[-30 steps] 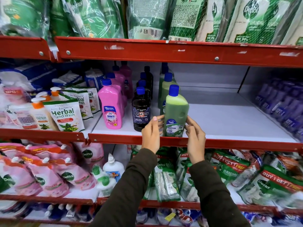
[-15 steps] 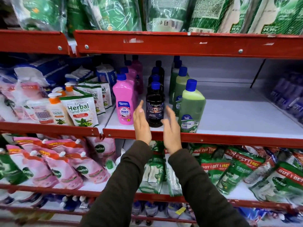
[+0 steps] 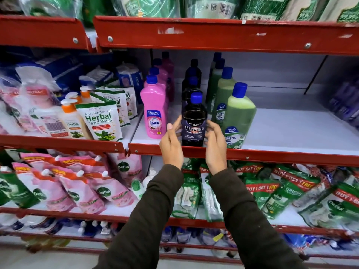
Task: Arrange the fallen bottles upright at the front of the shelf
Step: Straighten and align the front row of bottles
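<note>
A black Bactin floor-cleaner bottle [image 3: 193, 129] with a blue cap stands upright at the front lip of the red-edged shelf [image 3: 272, 155]. My left hand [image 3: 172, 146] presses its left side and my right hand [image 3: 215, 146] its right side, fingers curved around the label. Right of it stands a green Bactin bottle [image 3: 238, 117], upright at the front. To its left is a pink Shakti bottle [image 3: 154, 111], also upright. Behind each front bottle runs a row of matching bottles.
Bare white shelf surface [image 3: 291, 129] stretches right of the green bottle to blurred purple bottles [image 3: 347, 105]. Herbal hand-wash pouches [image 3: 101, 121] and pump bottles fill the shelf to the left. Green pouches hang above; Dettol refill packs [image 3: 81, 191] lie on the shelf below.
My hands left the green bottle, which stays upright at the front, moved left and closed around the black bottle. The view has shifted right and closer.
</note>
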A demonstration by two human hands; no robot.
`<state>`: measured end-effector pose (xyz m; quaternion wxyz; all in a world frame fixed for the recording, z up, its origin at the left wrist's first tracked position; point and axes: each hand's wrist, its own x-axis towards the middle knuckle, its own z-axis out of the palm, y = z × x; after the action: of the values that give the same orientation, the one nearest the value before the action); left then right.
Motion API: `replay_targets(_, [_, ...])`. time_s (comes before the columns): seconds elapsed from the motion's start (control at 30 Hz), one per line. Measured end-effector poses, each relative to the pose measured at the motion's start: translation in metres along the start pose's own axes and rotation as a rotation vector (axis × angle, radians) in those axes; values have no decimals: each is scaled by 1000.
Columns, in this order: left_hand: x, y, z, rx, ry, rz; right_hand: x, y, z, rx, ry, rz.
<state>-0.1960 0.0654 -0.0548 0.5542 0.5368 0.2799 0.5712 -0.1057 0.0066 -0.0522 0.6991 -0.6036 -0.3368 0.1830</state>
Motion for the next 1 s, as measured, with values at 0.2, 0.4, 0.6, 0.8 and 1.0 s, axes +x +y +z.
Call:
replay_targets(0.2, [0, -5, -6, 50, -91, 26, -14, 1, 6, -42, 49, -67])
replay_targets(0.4, [0, -7, -25, 107, 14, 184, -58, 15, 41, -97, 212, -372])
replay_targets(0.6, [39, 2, -57, 124, 171, 127, -41, 2, 96, -36, -222, -176])
replay_targets(0.8, [72, 10, -80, -7, -71, -72, -3, -6, 129, 100, -210, 24])
replay_targets(1.0, [63, 16, -93, -36, -13, -63, -15, -6, 125, 102, -106, -6])
